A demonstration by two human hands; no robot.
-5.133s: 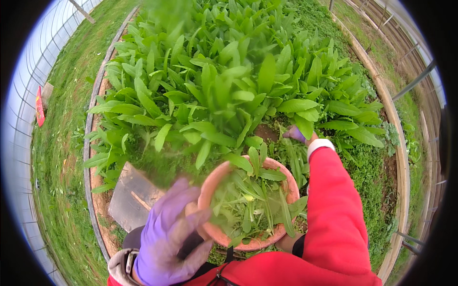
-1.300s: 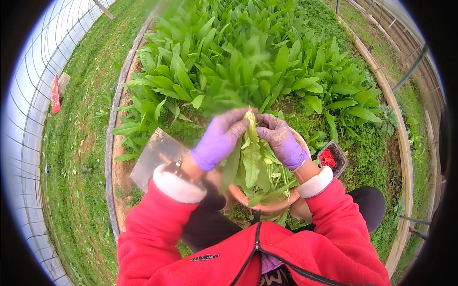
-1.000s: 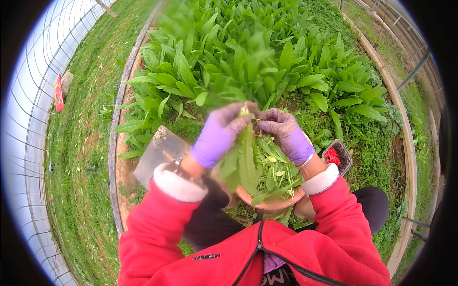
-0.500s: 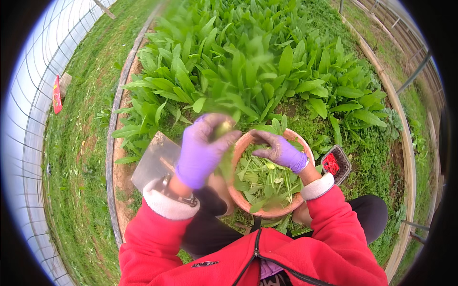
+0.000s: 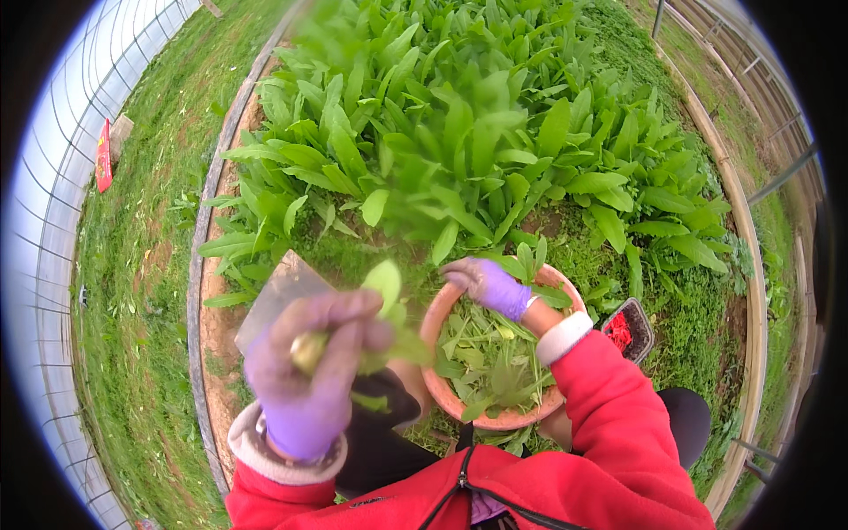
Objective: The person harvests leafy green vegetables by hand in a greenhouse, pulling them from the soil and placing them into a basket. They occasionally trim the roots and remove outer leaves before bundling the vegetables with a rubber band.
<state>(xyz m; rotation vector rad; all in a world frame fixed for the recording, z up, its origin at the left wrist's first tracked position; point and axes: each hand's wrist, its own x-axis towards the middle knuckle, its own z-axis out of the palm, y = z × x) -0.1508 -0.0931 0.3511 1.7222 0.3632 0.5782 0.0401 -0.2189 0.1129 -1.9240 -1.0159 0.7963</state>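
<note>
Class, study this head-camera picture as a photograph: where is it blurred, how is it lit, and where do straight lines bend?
Head view: the left hand and the leafy plant it grips are blurred, while the right hand over the basin is sharper; the light is soft and even, with no hard shadows; the bed's edging board curves near the black circular rim.

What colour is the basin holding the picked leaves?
The basin is terracotta orange-pink, clearest in the head view, with the right hand at its far rim.
</note>
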